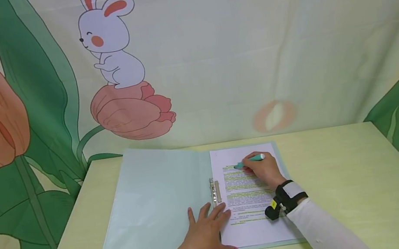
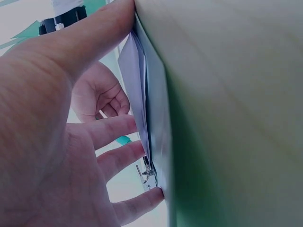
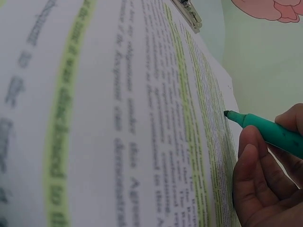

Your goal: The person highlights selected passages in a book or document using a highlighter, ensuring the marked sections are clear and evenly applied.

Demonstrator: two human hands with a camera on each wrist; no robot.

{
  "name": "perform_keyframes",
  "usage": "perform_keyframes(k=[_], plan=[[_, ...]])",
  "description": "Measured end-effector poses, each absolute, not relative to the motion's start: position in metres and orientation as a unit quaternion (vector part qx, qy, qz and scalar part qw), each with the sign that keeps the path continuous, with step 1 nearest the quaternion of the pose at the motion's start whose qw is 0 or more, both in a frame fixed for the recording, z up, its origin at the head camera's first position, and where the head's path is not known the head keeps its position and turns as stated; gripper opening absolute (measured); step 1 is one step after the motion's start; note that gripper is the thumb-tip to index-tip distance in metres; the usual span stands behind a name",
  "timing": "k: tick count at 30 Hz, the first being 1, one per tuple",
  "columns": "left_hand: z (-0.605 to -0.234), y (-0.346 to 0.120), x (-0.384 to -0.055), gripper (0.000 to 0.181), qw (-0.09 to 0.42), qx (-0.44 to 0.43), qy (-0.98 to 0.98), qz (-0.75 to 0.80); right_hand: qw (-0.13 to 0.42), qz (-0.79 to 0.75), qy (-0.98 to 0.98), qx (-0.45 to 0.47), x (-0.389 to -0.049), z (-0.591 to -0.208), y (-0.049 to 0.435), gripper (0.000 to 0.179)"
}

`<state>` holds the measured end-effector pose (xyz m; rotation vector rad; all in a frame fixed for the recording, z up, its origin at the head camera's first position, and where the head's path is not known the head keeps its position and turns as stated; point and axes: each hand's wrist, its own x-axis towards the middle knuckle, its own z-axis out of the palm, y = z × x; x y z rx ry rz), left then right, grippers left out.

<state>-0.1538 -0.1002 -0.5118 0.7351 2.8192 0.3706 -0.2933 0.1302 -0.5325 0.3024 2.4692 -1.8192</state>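
My right hand [image 1: 264, 168] pinches a teal highlighter [image 3: 272, 134] between thumb and fingers. Its dark tip points left, right at the upper printed lines of a white sheet [image 1: 258, 238]. Several lines on that page carry yellow-green highlighting. The sheet lies on the right side of an opened pale blue folder [image 1: 153, 202], beside a metal clip [image 1: 213, 190] at the spine. Fingers spread, my left hand [image 1: 206, 235] rests over the folder's lower spine and the page's left edge. In the left wrist view its thumb reaches along the lower edge of the papers.
A light wooden-toned table [image 1: 356, 186] holds the folder. Behind it hangs a printed cloth [image 1: 211, 52] with a rabbit and tulips. The folder's left cover tilts up slightly from the tabletop. Black camera straps [image 1: 290, 193] are worn on both wrists.
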Motion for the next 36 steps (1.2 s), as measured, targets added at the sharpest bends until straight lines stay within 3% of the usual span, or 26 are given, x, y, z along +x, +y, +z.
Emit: perform_keyframes(k=[36], plan=[[-0.517, -0.101, -0.155, 0.096, 0.104, 0.248, 0.955, 0.124, 0.033, -0.599, 0.79, 0.122, -0.293, -0.533, 0.148, 0.023]])
